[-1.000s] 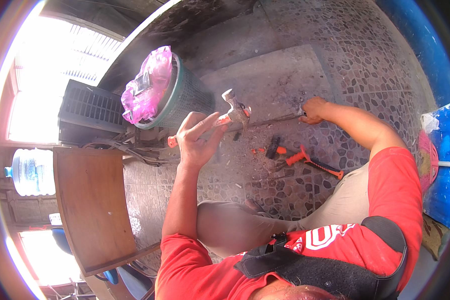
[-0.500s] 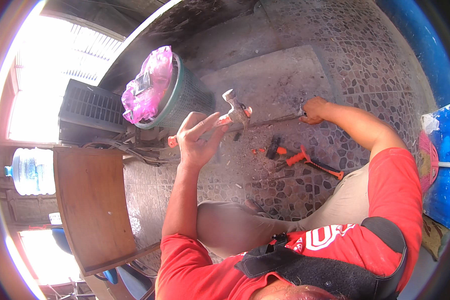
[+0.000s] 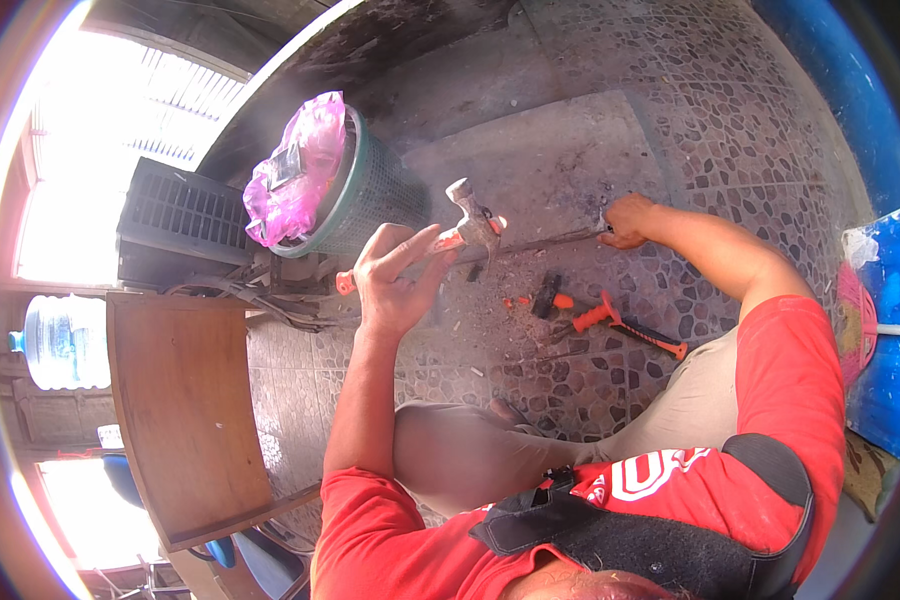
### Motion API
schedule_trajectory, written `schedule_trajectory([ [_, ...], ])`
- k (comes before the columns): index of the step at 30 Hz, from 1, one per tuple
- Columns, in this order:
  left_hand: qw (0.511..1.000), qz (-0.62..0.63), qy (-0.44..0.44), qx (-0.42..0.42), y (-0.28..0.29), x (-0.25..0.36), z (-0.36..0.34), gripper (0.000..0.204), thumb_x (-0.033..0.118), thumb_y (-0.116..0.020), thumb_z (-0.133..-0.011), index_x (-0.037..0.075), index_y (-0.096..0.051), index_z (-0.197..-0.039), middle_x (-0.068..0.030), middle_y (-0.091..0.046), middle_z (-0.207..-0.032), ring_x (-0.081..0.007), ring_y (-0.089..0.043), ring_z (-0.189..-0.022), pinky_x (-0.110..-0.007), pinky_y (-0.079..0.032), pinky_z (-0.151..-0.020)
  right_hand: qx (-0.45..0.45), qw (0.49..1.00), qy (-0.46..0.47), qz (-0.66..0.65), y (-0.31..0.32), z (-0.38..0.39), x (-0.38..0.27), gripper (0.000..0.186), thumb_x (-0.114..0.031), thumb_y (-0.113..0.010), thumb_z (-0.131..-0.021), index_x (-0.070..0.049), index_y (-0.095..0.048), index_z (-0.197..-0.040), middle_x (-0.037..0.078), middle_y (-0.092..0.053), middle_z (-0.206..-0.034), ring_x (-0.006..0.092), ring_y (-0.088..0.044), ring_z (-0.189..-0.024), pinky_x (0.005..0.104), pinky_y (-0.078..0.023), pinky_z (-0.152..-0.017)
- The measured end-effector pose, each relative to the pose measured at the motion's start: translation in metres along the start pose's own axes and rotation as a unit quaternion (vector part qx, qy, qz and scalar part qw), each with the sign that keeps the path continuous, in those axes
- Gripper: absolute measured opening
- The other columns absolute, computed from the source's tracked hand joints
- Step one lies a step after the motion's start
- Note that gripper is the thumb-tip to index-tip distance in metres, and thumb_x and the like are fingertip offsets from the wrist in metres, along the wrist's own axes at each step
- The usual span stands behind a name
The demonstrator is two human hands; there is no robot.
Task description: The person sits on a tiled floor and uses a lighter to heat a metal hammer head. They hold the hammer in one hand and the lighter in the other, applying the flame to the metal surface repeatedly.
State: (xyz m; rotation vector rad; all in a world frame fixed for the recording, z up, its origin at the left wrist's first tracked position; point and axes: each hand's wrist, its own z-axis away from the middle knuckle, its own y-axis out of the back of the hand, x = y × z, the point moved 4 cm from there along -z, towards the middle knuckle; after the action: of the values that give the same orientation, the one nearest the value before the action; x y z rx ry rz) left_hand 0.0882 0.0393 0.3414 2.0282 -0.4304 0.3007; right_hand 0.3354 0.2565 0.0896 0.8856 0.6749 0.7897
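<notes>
- Here's the claw hammer (image 3: 478,226), worn steel head, scuffed orange handle, tilted in the left hand (image 3: 395,280), round striking face pointing away!
- And there's the grey slab (image 3: 545,160), lying flat, dark-marked near the right hand (image 3: 627,221) at its near right corner!

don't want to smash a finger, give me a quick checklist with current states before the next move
1. Claw hammer held in the left hand: ok, its handle lies in the grip.
2. Right hand away from the concrete slab: not ok, it is right at the slab's edge.
3. What the right hand holds: cannot tell, too small to make out.
4. Gloves on: not ok, both hands are bare.
5. Loose tools off the floor: not ok, a black-headed hammer and an orange-gripped tool lie there.
6. Gap between claw hammer and green basket: cannot tell, depth is unclear.
</notes>
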Motion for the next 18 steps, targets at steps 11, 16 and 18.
schedule_trajectory([
  [11, 1.0, 0.015, -0.007, 0.006, -0.0006, -0.0002, -0.0004, 0.039, 0.004, -0.085, -0.071, 0.005, -0.076, -0.109, -0.0066, -0.064, -0.086, -0.0161, -0.06, -0.075, -0.029, -0.05, -0.067, 0.007, 1.0, 0.001, 0.0, -0.0065, -0.005, 0.0046, 0.05, -0.042, -0.053, -0.086, 0.003, -0.073, -0.092, 0.026, -0.071, -0.095, 0.0425, -0.068, -0.095, 0.05, -0.053, -0.086],
  [16, 1.0, 0.023, -0.01, 0.01, 0.0, 0.0001, -0.0011, 0.039, 0.004, -0.085, -0.071, 0.004, -0.076, -0.109, -0.0067, -0.064, -0.086, -0.0158, -0.06, -0.074, -0.029, -0.05, -0.067, 0.008, 1.0, 0.004, -0.008, -0.0077, -0.0063, 0.0057, 0.046, -0.038, -0.055, -0.08, 0.003, -0.073, -0.089, 0.027, -0.071, -0.094, 0.0427, -0.068, -0.094, 0.05, -0.054, -0.085],
  [18, 1.0, 0.019, -0.012, 0.013, 0.0013, 0.0009, -0.0011, 0.038, 0.004, -0.085, -0.071, 0.004, -0.076, -0.108, -0.0067, -0.064, -0.086, -0.0158, -0.059, -0.074, -0.029, -0.05, -0.067, 0.016, 1.0, 0.005, -0.006, -0.0076, -0.0058, 0.0051, 0.046, -0.038, -0.056, -0.08, 0.004, -0.073, -0.088, 0.027, -0.071, -0.093, 0.0426, -0.068, -0.093, 0.0499, -0.054, -0.085],
])
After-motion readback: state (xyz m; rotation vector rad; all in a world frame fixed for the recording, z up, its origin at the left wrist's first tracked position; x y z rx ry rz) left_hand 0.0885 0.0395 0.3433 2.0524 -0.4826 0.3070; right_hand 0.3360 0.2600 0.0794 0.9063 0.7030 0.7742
